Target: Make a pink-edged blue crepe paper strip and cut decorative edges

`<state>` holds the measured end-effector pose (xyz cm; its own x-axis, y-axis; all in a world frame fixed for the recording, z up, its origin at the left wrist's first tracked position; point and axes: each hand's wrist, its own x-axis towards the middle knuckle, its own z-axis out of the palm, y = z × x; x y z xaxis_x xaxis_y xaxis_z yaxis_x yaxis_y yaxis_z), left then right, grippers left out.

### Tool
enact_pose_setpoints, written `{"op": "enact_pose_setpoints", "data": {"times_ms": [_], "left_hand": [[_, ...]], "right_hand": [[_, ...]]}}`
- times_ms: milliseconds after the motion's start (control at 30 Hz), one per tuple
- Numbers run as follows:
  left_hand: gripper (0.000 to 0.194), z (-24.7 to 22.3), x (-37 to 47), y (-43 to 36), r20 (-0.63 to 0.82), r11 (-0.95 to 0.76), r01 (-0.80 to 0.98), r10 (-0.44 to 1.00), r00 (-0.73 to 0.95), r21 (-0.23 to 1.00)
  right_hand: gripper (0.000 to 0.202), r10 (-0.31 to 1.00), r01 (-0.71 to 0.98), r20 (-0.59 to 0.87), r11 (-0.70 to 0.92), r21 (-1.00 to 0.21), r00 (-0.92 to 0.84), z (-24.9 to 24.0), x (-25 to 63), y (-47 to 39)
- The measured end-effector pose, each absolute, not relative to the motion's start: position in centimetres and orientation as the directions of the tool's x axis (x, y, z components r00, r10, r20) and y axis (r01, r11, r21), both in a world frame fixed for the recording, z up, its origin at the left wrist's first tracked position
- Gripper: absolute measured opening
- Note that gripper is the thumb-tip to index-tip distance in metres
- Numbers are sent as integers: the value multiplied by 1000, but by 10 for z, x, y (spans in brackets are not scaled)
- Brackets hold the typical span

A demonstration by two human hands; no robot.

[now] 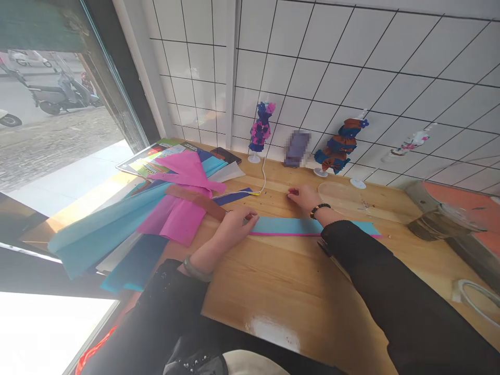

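Note:
A long light blue strip of crepe paper (287, 225) with a pink edge along its near side lies flat across the table. At its left end, my left hand (236, 225) is closed, thumb and fingers pinching the strip's end. Past the far edge of the strip, my right hand (307, 199) is held low over the table, fingers curled together; anything between the fingertips is hidden. My right wrist and sleeve cover part of the strip. A dark object (324, 248), possibly scissors, shows partly under the right sleeve.
Pink crepe sheets (183, 224) and blue sheets (113, 224) are heaped at left over books (136, 159). Small dressed figures (261, 130) stand along the tiled wall, with a blurred phone-like item (297, 148) among them. A white cable (264, 177) crosses the table; a glass jar (441, 221) stands right.

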<state>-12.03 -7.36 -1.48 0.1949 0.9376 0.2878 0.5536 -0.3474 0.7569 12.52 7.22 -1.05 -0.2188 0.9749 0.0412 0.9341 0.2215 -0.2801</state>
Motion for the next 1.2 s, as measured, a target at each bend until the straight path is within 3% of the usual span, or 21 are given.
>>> {"op": "enact_pose_setpoints", "data": {"times_ms": [200, 300, 400, 500, 567, 633, 733, 833, 900, 1067, 1200], "left_hand": [[26, -16, -121, -73, 310, -365, 581, 930, 196, 728], [26, -17, -120, -74, 310, -359, 573, 933, 185, 737], [28, -15, -118, -75, 286, -331, 506, 944, 166, 797], [33, -9, -115, -77, 181, -228, 334, 969, 166, 915], [40, -5, -112, -80, 61, -92, 122, 970, 236, 988], [43, -2, -110, -83, -41, 101, -142, 926, 376, 985], [40, -1, -109, -86, -94, 348, -384, 833, 546, 855], [30, -4, -108, -88, -114, 405, -425, 819, 562, 810], [27, -7, -108, -88, -119, 400, -432, 830, 545, 808], [28, -12, -105, -87, -128, 377, -439, 857, 499, 816], [28, -12, -105, -86, -161, 377, -442, 877, 452, 814]], "right_hand": [[11, 977, 899, 31, 208, -386, -212, -8, 109, 76], [9, 981, 843, 20, 175, -509, -192, 0, 111, 67], [20, 979, 736, 15, 162, -657, -203, 9, 107, 43], [31, 968, 577, 38, 178, -797, -246, 15, 93, 2], [35, 963, 283, 49, 126, -951, -266, 19, 79, -29], [32, 964, 234, 91, 151, -960, -251, 22, 66, -57], [20, 945, 371, 233, 306, -877, -228, 22, 53, -86], [16, 847, 517, 462, 528, -674, -263, 17, 52, -99], [21, 767, 574, 538, 629, -524, -349, 12, 54, -103], [36, 673, 712, 520, 683, -165, -525, 1, 56, -115], [40, 720, 791, 466, 608, -68, -513, -3, 52, -120]]}}
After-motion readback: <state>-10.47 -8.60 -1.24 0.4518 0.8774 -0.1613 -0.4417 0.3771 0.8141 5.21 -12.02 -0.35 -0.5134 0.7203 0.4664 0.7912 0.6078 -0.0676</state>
